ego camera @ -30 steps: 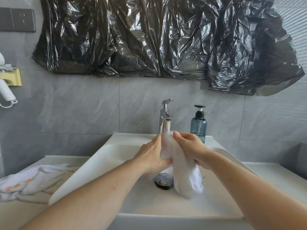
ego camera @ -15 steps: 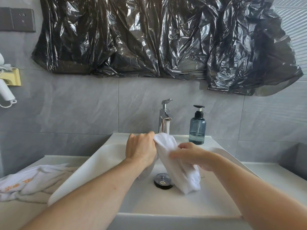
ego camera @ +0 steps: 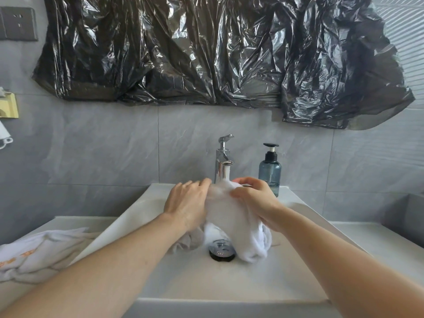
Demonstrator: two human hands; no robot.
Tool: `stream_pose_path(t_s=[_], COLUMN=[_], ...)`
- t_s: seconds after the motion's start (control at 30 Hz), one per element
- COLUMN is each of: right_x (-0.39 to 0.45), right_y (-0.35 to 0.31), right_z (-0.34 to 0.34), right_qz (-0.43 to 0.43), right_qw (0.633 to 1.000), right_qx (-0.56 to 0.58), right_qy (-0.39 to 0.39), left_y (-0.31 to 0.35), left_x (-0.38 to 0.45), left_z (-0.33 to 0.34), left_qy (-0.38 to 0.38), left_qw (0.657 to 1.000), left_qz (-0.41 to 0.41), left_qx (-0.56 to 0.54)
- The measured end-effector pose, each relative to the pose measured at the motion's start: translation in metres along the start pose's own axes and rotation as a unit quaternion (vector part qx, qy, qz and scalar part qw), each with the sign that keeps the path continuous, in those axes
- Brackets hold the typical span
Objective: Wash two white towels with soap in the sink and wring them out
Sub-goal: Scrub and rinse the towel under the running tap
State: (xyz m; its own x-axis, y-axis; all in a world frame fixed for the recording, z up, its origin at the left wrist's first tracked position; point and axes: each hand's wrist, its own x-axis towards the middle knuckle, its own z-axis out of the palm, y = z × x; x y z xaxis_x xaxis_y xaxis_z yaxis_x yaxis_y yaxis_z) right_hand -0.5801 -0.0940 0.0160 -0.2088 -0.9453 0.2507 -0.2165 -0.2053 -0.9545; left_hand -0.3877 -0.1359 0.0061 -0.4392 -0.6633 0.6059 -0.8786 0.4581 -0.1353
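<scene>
A wet white towel [ego camera: 231,216] hangs bunched over the white sink [ego camera: 229,283], just below the chrome tap [ego camera: 222,161]. My left hand [ego camera: 188,203] holds its left side, fingers curled onto the cloth. My right hand [ego camera: 254,198] grips its upper right part, thumb and fingers pinching the fabric. The towel's lower end droops beside the drain [ego camera: 222,250]. A second white towel [ego camera: 36,253] with orange lettering lies crumpled on the counter at the left. A blue soap pump bottle [ego camera: 269,173] stands on the sink's back rim, right of the tap.
Black plastic sheeting [ego camera: 206,49] covers the wall above the sink. A grey wall socket [ego camera: 18,24] sits at the upper left, with a wall holder [ego camera: 8,109] below it. White counter [ego camera: 376,239] extends right of the sink.
Both hands have shifted along the towel in a rubbing motion; the right hand has come back up to the top of the towel near the tap, close to the left hand.
</scene>
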Motion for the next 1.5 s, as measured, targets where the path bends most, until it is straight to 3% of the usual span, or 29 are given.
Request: stream_pose_path(t_s=[0.17, 0.4, 0.57, 0.63, 0.73, 0.83, 0.9, 1.0, 1.1, 1.17, 1.27, 1.37, 1.5], right_x=[-0.001, 0.002, 0.003, 0.001, -0.005, -0.011, -0.013, -0.011, -0.008, -0.009, -0.012, -0.015, -0.014], right_y=[0.002, 0.006, 0.010, 0.009, 0.009, 0.009, 0.008, 0.005, 0.002, -0.001, -0.007, -0.009, -0.007], right_z=[-0.002, 0.000, -0.003, -0.005, -0.008, -0.006, -0.006, -0.004, -0.001, 0.000, 0.002, 0.001, -0.002], right_qz=[-0.022, -0.004, 0.000, 0.021, 0.101, 0.161, 0.114, 0.025, -0.017, -0.035, -0.058, -0.067, -0.037], right_qw=[1.000, 1.000, 1.000, 0.998, 0.982, 0.942, 0.946, 0.978, 0.987, 0.987, 0.990, 0.991, 0.992], right_qx=[0.000, -0.011, -0.027, -0.052, -0.129, -0.243, -0.269, -0.192, -0.153, -0.154, -0.123, -0.113, -0.111], right_qy=[0.013, -0.003, -0.006, -0.020, -0.096, -0.168, -0.143, -0.081, -0.042, -0.035, -0.042, -0.031, -0.046], left_y=[0.018, 0.015, 0.009, 0.005, 0.000, -0.007, -0.012, -0.017, -0.013, -0.005, 0.009, 0.011, 0.000], left_x=[-0.019, -0.022, -0.012, -0.010, -0.008, -0.005, -0.004, -0.006, -0.010, -0.013, -0.016, -0.014, -0.011], left_z=[-0.014, 0.003, 0.008, 0.006, 0.002, 0.002, 0.005, 0.006, 0.006, 0.003, -0.004, 0.001, 0.008], left_qy=[-0.012, -0.165, -0.052, 0.000, 0.054, 0.084, 0.069, -0.012, -0.098, -0.132, -0.175, -0.149, -0.079], left_qw=[0.978, 0.920, 0.967, 0.968, 0.963, 0.961, 0.963, 0.969, 0.975, 0.968, 0.929, 0.908, 0.937], left_qz=[0.103, 0.019, -0.013, -0.029, -0.062, -0.096, -0.124, -0.162, -0.127, -0.082, -0.034, -0.028, -0.014], left_qx=[-0.183, -0.354, -0.250, -0.247, -0.255, -0.245, -0.231, -0.187, -0.154, -0.198, -0.325, -0.390, -0.340])
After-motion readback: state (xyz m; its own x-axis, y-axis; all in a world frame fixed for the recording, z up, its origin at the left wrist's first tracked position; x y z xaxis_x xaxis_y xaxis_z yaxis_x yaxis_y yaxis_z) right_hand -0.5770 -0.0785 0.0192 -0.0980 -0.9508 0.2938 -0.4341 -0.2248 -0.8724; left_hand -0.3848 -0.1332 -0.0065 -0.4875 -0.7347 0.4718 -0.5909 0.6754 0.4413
